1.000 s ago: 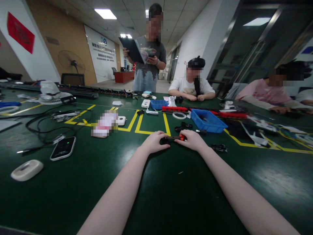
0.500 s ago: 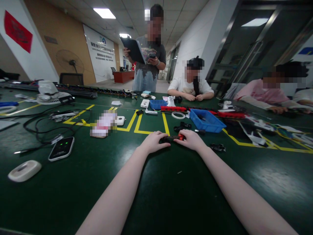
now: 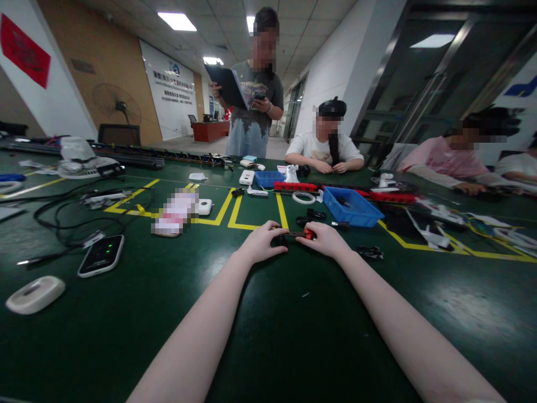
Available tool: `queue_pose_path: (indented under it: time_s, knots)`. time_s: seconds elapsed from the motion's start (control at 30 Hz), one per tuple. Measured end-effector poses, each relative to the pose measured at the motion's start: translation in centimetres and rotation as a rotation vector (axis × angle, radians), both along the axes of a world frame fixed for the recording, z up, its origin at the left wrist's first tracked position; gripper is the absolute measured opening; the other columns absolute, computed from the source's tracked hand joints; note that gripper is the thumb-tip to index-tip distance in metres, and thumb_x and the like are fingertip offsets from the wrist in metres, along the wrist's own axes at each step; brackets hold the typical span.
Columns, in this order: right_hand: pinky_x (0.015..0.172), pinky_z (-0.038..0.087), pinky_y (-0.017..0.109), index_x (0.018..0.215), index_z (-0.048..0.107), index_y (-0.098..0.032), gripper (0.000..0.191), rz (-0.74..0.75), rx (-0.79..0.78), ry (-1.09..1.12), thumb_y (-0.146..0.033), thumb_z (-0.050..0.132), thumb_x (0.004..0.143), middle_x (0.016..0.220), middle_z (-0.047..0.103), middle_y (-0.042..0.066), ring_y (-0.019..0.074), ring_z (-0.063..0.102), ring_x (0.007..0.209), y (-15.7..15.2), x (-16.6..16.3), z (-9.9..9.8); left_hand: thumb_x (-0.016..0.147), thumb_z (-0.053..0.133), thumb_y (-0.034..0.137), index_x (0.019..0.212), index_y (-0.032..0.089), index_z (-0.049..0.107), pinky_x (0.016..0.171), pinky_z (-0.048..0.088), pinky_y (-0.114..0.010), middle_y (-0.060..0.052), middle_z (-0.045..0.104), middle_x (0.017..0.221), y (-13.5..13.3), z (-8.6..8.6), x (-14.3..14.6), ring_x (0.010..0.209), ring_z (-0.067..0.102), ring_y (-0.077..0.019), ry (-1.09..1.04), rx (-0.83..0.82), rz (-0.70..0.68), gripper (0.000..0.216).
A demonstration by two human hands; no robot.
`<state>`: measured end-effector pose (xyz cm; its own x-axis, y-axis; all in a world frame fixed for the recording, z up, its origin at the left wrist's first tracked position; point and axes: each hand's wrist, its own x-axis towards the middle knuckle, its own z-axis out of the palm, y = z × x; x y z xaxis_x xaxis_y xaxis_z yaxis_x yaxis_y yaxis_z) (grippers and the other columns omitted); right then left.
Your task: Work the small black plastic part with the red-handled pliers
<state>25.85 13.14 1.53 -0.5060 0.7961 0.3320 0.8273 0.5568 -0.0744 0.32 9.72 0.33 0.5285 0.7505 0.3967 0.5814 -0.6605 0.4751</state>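
Both hands are close together over the green table (image 3: 268, 330), in the middle of the view. My right hand (image 3: 326, 239) is closed around the red handles of a pair of pliers (image 3: 309, 234), whose dark jaws point left. Fingers and thumb of my left hand (image 3: 262, 243) pinch a small black bundle (image 3: 278, 239), probably a coiled cable; its shape is mostly hidden. The jaws reach up to this bundle, but whether they touch it I cannot tell. Just beyond my hands lie more black cable bundles (image 3: 311, 216), and another black bundle (image 3: 370, 252) rests right of my right wrist.
A blue bin (image 3: 351, 208) stands beyond my right hand. To the left are a phone (image 3: 171, 215), a black-faced device (image 3: 102, 256), a white oval object (image 3: 36, 295) and loose black cables. Across the table, one person stands with a folder (image 3: 229, 87); others sit with hands on the table.
The whole view has shifted slightly, so things appear a little further left. My hands keep nearly the same hold on the pliers and the black bundle.
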Motion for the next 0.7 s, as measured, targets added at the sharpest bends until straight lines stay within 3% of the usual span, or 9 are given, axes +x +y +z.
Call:
queue_pose_path:
  time_s: [0.7]
  knots:
    - [0.072, 0.041, 0.034, 0.085, 0.058, -0.022, 0.037, 0.038, 0.070, -0.024, -0.059, 0.060, 0.085, 0.088, 0.061, 0.006, 0.0229, 0.057, 0.082, 0.29, 0.23, -0.35, 0.084, 0.070, 0.042, 0.128, 0.027, 0.064, 0.103, 0.049, -0.040, -0.008, 0.056, 0.125, 0.11, -0.31, -0.06, 0.112, 0.061, -0.0264, -0.015, -0.038, 0.009, 0.047]
